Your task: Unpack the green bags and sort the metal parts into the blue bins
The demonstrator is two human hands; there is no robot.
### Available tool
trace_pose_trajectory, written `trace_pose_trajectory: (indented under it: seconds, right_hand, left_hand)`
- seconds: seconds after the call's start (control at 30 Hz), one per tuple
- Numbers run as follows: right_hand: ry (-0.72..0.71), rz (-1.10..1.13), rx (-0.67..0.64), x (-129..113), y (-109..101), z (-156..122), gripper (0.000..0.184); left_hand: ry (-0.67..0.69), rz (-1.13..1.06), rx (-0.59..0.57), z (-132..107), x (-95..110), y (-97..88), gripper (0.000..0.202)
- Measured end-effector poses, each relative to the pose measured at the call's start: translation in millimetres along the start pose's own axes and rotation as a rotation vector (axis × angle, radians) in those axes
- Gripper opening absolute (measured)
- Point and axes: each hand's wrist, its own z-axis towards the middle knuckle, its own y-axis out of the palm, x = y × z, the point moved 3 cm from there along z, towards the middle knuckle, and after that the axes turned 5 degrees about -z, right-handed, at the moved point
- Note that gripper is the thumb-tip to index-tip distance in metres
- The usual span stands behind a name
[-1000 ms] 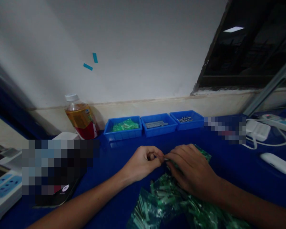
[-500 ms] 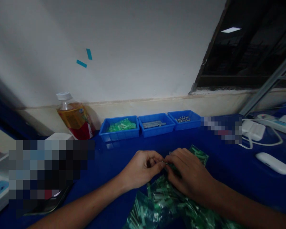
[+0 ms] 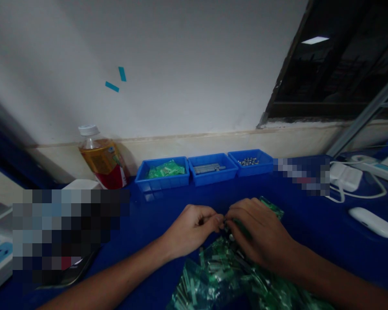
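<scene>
My left hand and my right hand meet fingertip to fingertip above the blue table. Both are closed in a pinch. Something small and dark shows between the fingertips, too little of it visible to name. Below and in front of my hands lies a pile of green-tinted clear plastic bags with slim, light-coloured pieces inside. Another green bag pokes out behind my right hand. My palms and most inner fingers are hidden.
Along the wall stand three blue bins: one with green packets, one with grey metal rods, one with small shiny metal parts. A drink bottle is at left. White case, charger and cables lie at right.
My right thumb and fingers have shifted slightly at the pinch, and a dark, shiny bit now shows below them. My left hand stays nearly in place; the view has moved slightly.
</scene>
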Motion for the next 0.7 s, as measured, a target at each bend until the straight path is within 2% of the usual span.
trace_pose_trajectory:
  seconds: [0.23,0.33,0.43,0.53,0.7]
  right_hand:
    - [0.049,0.024,-0.052,0.6,2.2,0.4,0.01]
    - [0.08,0.028,-0.024,2.8,3.4,1.0,0.01]
    - [0.081,0.029,-0.02,2.8,5.2,1.4,0.012]
    - [0.088,0.032,-0.018,2.4,6.6,1.2,0.013]
    - [0.09,0.041,-0.026,2.4,6.7,0.2,0.009]
  left_hand:
    - [0.082,0.04,-0.018,-1.4,4.8,0.4,0.037]
    - [0.126,-0.026,0.026,-2.7,5.4,1.8,0.024]
    - [0.18,-0.061,0.049,-4.3,5.8,3.9,0.024]
    - [0.184,-0.032,0.063,-4.5,5.2,4.5,0.016]
    - [0.161,-0.022,0.104,-3.0,2.9,2.5,0.022]
